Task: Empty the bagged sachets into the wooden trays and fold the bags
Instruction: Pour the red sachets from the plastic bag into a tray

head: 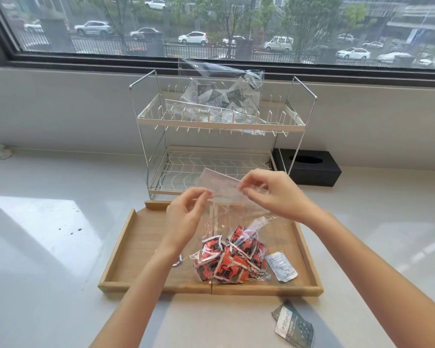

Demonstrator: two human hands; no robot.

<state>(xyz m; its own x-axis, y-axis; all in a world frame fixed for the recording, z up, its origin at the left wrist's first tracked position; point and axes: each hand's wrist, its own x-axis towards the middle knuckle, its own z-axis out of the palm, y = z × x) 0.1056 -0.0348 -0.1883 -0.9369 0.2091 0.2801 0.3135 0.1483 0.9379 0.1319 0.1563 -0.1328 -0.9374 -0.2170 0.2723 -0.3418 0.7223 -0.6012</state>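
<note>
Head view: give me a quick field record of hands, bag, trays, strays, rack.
left hand: left hand pinches the top edge of the clear plastic bag
right hand: right hand pinches the same edge
bag contents: red-and-black sachets, still inside, bag bottom resting in the tray
trays: two wooden trays butted side by side
strays: white sachet in the right tray; grey-green sachet on the white countertop
rack: white two-tier wire rack, another sachet-filled clear bag on the top tier

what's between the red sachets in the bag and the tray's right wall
In the head view, one loose white sachet lies flat on the tray floor between the red sachets and the right wall.
</note>
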